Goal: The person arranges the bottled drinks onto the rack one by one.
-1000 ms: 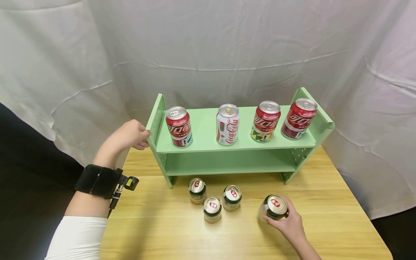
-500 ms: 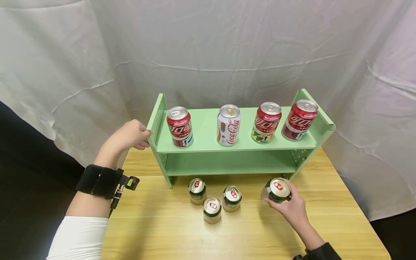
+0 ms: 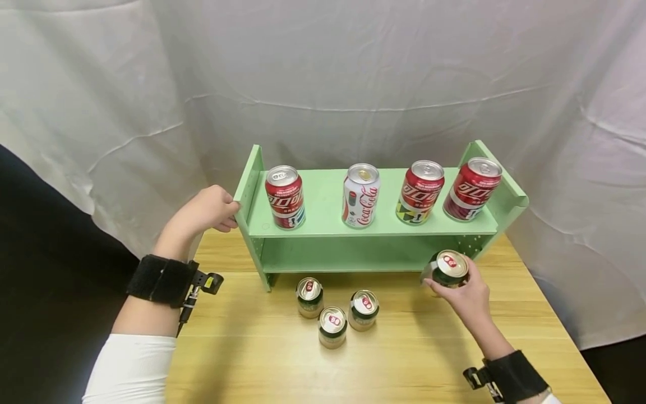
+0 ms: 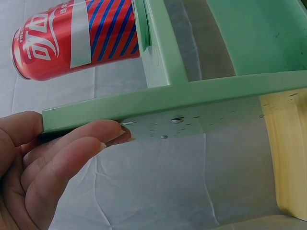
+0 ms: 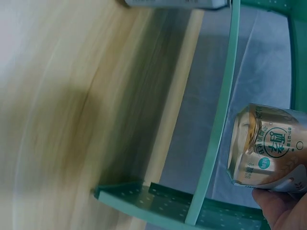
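Observation:
My left hand (image 3: 209, 210) pinches the left side panel of a green two-tier shelf rack (image 3: 303, 233). In the left wrist view, the thumb lies on one side of the panel (image 4: 110, 105) and the fingers on the other. My right hand (image 3: 466, 292) grips a gold and dark green drink can (image 3: 451, 268), red tab upward, in front of the lower tier's right end. The right wrist view shows the can's gold side (image 5: 273, 148) with a round green print, close to the lower board's front edge (image 5: 218, 124).
On the top tier stand three red Coca-Cola cans (image 3: 286, 196), (image 3: 421, 191), (image 3: 473, 188) and one white Coca-Cola can (image 3: 360, 196). Three more gold and green cans (image 3: 309, 297), (image 3: 332, 326), (image 3: 364, 310) stand on the wooden table (image 3: 262, 359) before the rack. A pale curtain (image 3: 328, 73) hangs behind.
My right hand has lifted the gold and green can and carried it forward and slightly right, toward the lower tier. My left hand keeps its hold on the side panel.

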### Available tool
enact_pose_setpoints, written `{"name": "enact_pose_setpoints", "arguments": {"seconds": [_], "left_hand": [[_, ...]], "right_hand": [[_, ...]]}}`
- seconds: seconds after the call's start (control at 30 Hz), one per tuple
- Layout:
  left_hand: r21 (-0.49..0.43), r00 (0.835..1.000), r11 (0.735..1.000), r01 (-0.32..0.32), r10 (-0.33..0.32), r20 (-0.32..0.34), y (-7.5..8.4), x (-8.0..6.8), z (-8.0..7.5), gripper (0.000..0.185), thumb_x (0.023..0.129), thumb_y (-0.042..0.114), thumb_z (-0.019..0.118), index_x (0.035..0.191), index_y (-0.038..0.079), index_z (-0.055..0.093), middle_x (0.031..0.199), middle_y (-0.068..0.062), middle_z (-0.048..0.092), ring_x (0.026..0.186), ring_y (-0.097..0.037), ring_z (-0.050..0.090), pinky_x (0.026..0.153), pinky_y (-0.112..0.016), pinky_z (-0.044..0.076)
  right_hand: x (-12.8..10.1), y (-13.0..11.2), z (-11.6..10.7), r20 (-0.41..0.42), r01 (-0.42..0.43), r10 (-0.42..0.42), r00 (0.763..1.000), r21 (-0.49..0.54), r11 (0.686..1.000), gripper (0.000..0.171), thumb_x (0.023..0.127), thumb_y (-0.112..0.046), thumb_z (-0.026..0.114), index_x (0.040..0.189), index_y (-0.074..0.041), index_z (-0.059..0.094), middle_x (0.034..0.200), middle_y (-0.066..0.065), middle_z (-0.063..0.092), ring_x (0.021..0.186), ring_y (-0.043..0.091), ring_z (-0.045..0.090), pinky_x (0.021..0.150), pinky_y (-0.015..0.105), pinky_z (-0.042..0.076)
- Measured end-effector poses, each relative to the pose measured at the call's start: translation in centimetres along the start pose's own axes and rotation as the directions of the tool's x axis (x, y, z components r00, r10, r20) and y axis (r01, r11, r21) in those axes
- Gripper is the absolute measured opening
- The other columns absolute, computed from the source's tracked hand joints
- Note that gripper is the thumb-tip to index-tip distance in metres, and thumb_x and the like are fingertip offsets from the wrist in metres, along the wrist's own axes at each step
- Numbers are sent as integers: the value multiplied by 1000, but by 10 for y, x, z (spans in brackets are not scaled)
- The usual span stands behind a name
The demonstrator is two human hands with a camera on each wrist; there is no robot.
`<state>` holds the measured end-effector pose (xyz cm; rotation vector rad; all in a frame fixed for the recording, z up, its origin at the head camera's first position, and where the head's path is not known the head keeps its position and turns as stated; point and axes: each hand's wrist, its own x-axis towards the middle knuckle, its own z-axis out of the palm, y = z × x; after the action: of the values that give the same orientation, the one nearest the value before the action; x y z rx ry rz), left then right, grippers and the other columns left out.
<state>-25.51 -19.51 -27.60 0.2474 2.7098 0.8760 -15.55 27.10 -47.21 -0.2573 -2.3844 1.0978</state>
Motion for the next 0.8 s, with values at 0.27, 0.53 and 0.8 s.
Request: {"name": "enact_pose_setpoints", "arguments": {"seconds": [0.27,0.53,0.8], "left_hand": [[-13,1000,1000,20,-20,3,1,0,0,28,92,12,41,83,-7,60,92,-26,69,75,-25,71,73,-38,60],[-18,1000,1000,20,-20,8,0,1,0,29,93,12,42,83,-7,61,92,-26,69,76,-25,71,72,-38,60],[-14,1000,1000,19,-19,10,1,-1,0,29,93,12,41,82,-7,60,93,-26,69,77,-26,71,73,-38,60]], "right_hand": [[21,4,-3,19,-68,67,998,22,997,86,62,-16,86,135,0,42,120,24,56,109,37,56,84,45,46],[34,9,7,82,-139,136,987,37,990,84,68,-24,84,135,2,40,120,27,53,108,40,54,86,51,49],[42,11,13,102,-106,104,989,10,994,78,68,-27,83,127,3,41,115,26,54,102,41,55,82,52,50]]}}
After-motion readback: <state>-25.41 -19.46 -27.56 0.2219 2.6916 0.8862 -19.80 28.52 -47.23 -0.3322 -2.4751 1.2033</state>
